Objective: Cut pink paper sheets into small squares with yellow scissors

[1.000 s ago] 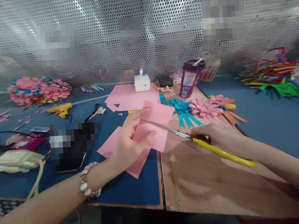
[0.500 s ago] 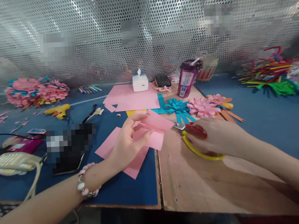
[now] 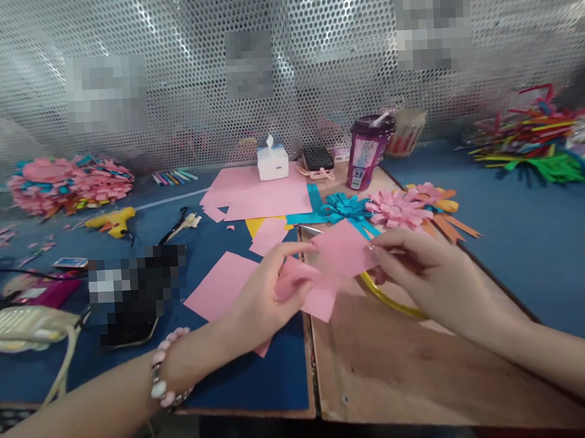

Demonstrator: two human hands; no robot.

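My left hand (image 3: 264,295) is closed on folded pink paper (image 3: 321,299), thumb in front and fingers behind. A pink paper piece (image 3: 344,248) spans the gap between my hands. My right hand (image 3: 427,277) pinches its right edge between thumb and fingers. Behind the paper, scissors (image 3: 389,299) lie on the wooden board; their yellow handle loop and a blade tip show, and the rest is covered. On the blue surface under my left wrist lies a pink sheet (image 3: 222,285). Another small pink piece (image 3: 268,236) rests just beyond my left fingers.
Blue and pink paper flowers (image 3: 394,208) lie past my right hand. A purple cup (image 3: 365,153) and a tissue box (image 3: 272,164) stand at the back. On the left are a yellow glue gun (image 3: 111,220), a dark phone (image 3: 140,312) and a power strip (image 3: 26,324).
My right hand has let go of the scissors, which now lie on the board, and has taken hold of the pink paper. My left hand has shifted slightly right and nearer.
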